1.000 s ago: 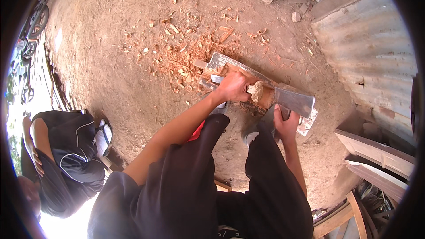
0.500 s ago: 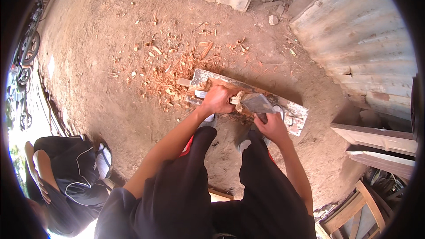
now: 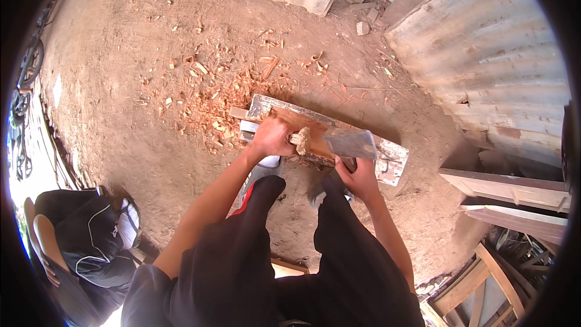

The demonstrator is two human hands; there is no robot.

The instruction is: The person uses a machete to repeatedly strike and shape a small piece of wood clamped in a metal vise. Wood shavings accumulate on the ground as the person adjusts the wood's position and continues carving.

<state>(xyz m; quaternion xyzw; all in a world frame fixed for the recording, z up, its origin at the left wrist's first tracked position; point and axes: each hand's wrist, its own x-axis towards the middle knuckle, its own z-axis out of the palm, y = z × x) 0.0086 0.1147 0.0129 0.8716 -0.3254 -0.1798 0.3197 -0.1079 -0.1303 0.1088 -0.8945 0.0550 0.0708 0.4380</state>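
My left hand [image 3: 274,135] is closed around a chisel. Its wooden handle [image 3: 301,140] ends in a frayed, mushroomed butt facing right, and a pale metal blade [image 3: 248,126] shows on the hand's left side. In my right hand [image 3: 360,178] is a broad, flat grey metal tool [image 3: 351,145] with a dark grip; its exact kind is unclear. A gap separates it from the chisel's butt. Beneath both hands, a piece of brown wood [image 3: 284,115] lies along a worn, paint-flecked plank [image 3: 392,160]. My hands hide part of the wood.
Wood shavings [image 3: 212,100] litter the dirt floor beyond the plank's left end. Corrugated metal sheets [image 3: 484,66] stand at the right and far side. Wooden panels [image 3: 502,188] and a frame [image 3: 472,287] are at right. Another person [image 3: 78,236] in dark clothes is at lower left.
The view has shifted slightly right. Relative to the plank, my left hand and chisel have moved left, while the metal tool has drawn right, widening the gap from the chisel's butt.
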